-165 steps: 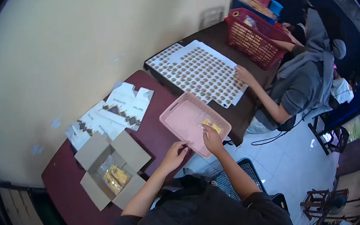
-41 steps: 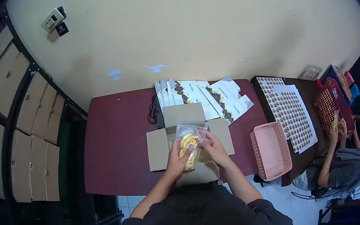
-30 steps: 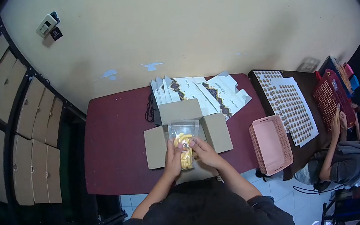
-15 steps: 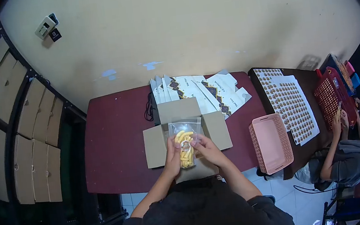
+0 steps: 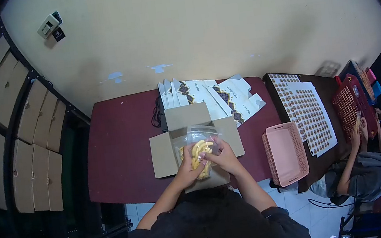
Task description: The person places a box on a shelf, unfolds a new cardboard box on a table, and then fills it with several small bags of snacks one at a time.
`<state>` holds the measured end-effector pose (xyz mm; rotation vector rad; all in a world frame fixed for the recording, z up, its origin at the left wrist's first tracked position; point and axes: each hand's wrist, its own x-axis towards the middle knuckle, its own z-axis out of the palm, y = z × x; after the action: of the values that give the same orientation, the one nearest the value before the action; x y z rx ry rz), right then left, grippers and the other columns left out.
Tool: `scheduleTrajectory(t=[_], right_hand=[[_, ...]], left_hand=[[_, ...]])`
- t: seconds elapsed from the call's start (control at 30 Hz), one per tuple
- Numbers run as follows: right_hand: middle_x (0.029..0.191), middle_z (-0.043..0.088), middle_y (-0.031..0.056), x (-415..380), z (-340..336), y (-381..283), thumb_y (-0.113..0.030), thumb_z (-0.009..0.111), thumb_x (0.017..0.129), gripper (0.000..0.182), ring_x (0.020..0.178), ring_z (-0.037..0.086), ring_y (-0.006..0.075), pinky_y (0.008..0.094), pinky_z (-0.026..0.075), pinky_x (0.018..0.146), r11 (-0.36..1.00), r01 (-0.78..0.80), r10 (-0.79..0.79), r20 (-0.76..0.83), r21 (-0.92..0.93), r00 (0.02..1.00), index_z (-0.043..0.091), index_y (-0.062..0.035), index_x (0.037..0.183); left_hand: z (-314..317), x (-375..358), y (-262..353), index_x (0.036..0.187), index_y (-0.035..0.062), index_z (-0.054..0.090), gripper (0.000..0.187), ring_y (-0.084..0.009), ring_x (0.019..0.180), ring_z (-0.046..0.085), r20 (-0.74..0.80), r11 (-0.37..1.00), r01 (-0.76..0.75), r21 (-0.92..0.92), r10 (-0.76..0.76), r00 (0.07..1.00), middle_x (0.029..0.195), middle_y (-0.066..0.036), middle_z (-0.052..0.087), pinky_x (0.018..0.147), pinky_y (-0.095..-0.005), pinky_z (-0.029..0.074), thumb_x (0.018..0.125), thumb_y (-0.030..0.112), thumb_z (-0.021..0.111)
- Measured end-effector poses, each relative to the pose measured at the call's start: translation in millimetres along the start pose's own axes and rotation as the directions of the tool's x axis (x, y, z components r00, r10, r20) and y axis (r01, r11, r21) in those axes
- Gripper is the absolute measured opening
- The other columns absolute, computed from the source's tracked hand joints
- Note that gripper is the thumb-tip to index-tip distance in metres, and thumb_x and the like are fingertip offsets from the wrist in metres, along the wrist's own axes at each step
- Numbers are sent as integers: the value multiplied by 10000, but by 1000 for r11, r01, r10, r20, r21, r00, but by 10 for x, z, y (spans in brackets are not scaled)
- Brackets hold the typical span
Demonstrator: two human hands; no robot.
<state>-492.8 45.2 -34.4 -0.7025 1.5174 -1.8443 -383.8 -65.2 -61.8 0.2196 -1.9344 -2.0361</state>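
A clear zip pouch of yellow stick-shaped snacks is held over an open cardboard box. My left hand grips the pouch at its lower left, thumb across the front. On the other side my right hand has its fingers round the right edge and its thumb pressed on the plastic. Both thumbs cover part of the pouch's front. The box's flaps are folded outward, and more yellow shows at its left side behind my left hand.
Printed white cartons lie flat behind the box on the maroon table. To the right stand a pink basket and sticker sheets. A co-worker sits beside a red basket. Shelved boxes line the left.
My hands have shifted on the pouch, the thumbs moving inward over its front. The pouch has tilted, its top leaning right, and its label is no longer plainly visible.
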Motion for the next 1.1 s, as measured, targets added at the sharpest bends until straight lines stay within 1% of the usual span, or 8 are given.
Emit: scheduleTrajectory(t=[0.43,0.5,0.57,0.77,0.83,0.97,1.03,1.1], right_hand=[[825,639,35,126,-245,176,-197,536,895,238,730,566,76,226,451,666,996,10,5,-173,86,985,632,21,909],[819,649,50,70,-227,74,-181,561,876,250,742,567,80,226,452,671,969,23,-24,-4,-246,1000,639,49,937],[824,657,63,38,-252,78,-173,573,863,257,762,564,80,227,450,685,955,9,3,42,-296,999,640,64,935],[809,644,35,11,-631,42,-250,487,915,320,755,538,66,241,446,685,925,-110,242,338,-364,910,626,28,988],[815,639,30,-55,-718,-34,-279,445,936,355,776,534,62,236,440,689,932,-148,276,379,-331,883,618,23,1007],[856,640,45,-116,-595,-84,-280,432,942,370,793,537,73,235,435,724,958,-108,163,197,-267,967,629,30,984],[862,647,68,-104,-477,-28,-268,416,944,376,804,546,87,249,438,748,950,160,-213,-183,-269,960,631,39,965],[898,645,106,-114,-358,-74,-235,434,933,341,837,569,135,274,439,776,966,171,-227,-320,-195,920,623,46,975]], left_hand=[[-36,93,-54,1241,34,360,525,-219,1129,428,72,989,-45,138,35,997,1180,-134,453,959,-334,327,814,198,616],[-72,136,-83,1127,20,481,413,-199,1071,473,-71,980,-67,187,82,994,1125,-123,503,916,-325,366,801,216,641],[-109,154,-182,958,3,577,258,-166,964,529,-189,990,-50,129,74,979,998,-88,571,850,-300,407,814,210,632],[-149,109,117,918,-7,624,201,-118,803,550,92,981,156,114,-166,982,856,-63,604,724,-248,441,875,175,550],[-163,122,46,965,-4,621,235,-119,784,557,171,977,-13,212,-24,985,853,-67,603,679,-245,453,895,197,522],[-97,151,133,1064,4,583,269,-139,903,547,173,981,77,180,-109,979,983,-95,588,780,-253,443,926,197,457],[-44,228,180,1154,7,520,291,-168,1037,515,-162,993,-117,5,116,980,1089,-113,563,878,-279,407,929,173,438],[-141,224,263,1213,14,459,329,-188,1117,479,-127,989,-149,-23,145,981,1170,-116,530,938,-311,371,916,155,454]])
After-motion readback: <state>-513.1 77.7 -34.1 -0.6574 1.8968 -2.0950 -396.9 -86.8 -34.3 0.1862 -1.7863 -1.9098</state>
